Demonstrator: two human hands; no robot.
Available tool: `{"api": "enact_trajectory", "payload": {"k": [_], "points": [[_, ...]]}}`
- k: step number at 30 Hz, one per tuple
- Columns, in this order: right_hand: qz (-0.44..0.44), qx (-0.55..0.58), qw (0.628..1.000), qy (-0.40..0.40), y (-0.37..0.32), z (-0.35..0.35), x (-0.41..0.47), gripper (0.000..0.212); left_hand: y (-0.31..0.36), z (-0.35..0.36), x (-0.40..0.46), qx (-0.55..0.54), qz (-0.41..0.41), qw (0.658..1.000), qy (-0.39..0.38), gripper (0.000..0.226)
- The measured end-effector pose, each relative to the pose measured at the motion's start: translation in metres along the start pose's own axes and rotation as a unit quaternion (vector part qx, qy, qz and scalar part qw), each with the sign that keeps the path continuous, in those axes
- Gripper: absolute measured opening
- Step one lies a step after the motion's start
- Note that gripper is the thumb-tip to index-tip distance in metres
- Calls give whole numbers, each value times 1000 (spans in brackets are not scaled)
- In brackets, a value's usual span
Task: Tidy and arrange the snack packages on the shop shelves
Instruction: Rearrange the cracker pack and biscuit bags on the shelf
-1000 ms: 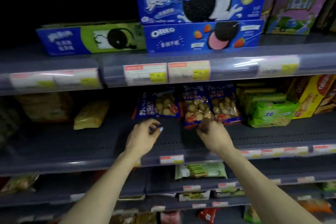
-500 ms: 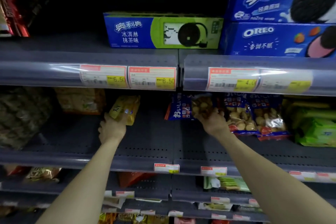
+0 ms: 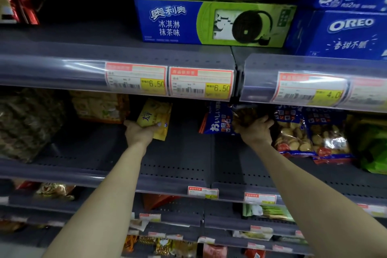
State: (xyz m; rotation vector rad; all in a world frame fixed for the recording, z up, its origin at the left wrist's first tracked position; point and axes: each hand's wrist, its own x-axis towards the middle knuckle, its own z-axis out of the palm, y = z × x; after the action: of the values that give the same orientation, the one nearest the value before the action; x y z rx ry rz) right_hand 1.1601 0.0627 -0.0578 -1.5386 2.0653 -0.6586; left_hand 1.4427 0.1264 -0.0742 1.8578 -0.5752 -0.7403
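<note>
On the middle shelf, my left hand grips a yellow snack packet from below, holding it tilted just above the shelf. My right hand is closed on a blue biscuit bag with a clear window, its top tucked under the price rail. Two more blue biscuit bags stand upright just right of that hand.
A blue-green Oreo box and stacked blue Oreo boxes sit on the upper shelf. Tan packets and a dark bag lie left of my left hand. Green packs fill the far right. Lower shelves hold more snacks.
My left hand moved left from the blue bags and took hold of the yellow packet. My right hand closed on the leftmost blue bag. The view shifted left.
</note>
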Motion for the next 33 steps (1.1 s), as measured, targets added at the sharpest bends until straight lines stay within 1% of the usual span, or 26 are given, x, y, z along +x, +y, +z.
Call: {"api": "enact_trajectory", "payload": {"k": [2, 3, 5, 7, 9, 12, 13, 15, 18, 20, 24, 26, 27, 30, 33], "points": [[5, 17, 1000, 6, -2, -1, 0, 107, 3, 2, 1, -2, -10, 1000, -15, 107], [15, 38, 999, 9, -1, -1, 0, 105, 5, 1, 1, -3, -31, 999, -34, 105], [32, 70, 997, 10, 0, -3, -1, 95, 8, 0, 1, -5, -65, 995, -75, 89], [36, 74, 997, -5, 2, -6, -3, 77, 12, -1, -1, -5, -83, 991, -101, 75], [28, 98, 995, -22, 2, -10, -8, 64, 13, -1, -1, -17, -91, 990, -110, 70], [19, 156, 987, -20, 4, -16, -16, 61, 10, -3, -4, -45, -110, 988, -98, 68], [12, 171, 985, -20, 4, -19, -19, 60, 9, -3, -4, -44, -110, 987, -105, 67], [-3, 220, 975, -25, 4, -24, -25, 52, 12, -4, -10, -36, -104, 984, -137, 59], [-24, 331, 941, -61, 2, -34, -33, 38, 15, -8, -20, -26, -87, 981, -173, 52], [-53, 366, 925, -84, 1, -49, -41, 34, 15, -12, -33, -33, -71, 979, -189, 46], [-82, 385, 913, -112, 19, -80, -48, 19, 13, -12, -74, -70, -30, 969, -236, 33], [-81, 387, 910, -124, 36, -98, -47, 17, 12, -6, -95, -78, -15, 965, -249, 30], [-78, 391, 908, -130, 45, -108, -46, 19, 12, -1, -104, -76, -10, 964, -254, 30], [-88, 396, 904, -134, 75, -140, -40, 7, 10, 20, -132, -72, -10, 962, -263, 34], [-85, 391, 908, -121, 107, -175, -30, 6, 10, 50, -162, -70, -7, 958, -277, 38]]}}
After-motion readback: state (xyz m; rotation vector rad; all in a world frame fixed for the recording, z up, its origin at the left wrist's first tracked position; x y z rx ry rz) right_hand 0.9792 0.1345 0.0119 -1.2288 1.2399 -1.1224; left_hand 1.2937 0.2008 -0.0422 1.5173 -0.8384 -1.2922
